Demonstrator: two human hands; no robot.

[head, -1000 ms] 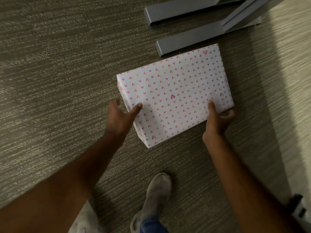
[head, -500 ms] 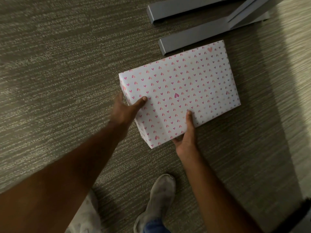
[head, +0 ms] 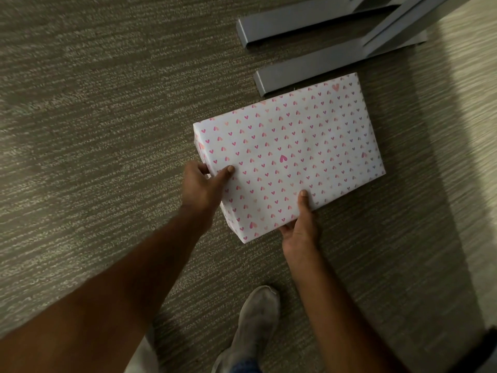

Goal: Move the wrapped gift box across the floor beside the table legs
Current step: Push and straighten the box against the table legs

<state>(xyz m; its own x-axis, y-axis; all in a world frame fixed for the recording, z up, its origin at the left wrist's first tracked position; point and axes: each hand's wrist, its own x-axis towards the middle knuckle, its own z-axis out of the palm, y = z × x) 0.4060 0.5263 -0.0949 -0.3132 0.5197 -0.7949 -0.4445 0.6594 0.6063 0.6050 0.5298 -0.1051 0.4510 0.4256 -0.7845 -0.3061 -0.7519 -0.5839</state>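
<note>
The gift box (head: 290, 154), wrapped in white paper with small pink hearts, lies flat on the grey carpet, its far right corner close to the nearer grey table leg (head: 309, 68). My left hand (head: 201, 188) grips the box's left short side, thumb on top and fingers around the edge. My right hand (head: 301, 227) holds the near long edge toward the near corner, thumb on top and fingers under or against the side. Whether the box rests on the carpet or is slightly raised is unclear.
A second grey metal table foot (head: 304, 25) lies farther back, both running up to the right under the table frame. My shoe (head: 255, 321) stands on the carpet just behind the box. A lighter strip of floor (head: 473, 130) runs along the right.
My right hand has shifted from the box's right near corner leftward along the near edge. My left hand has closed more firmly on the left side. The box has barely moved.
</note>
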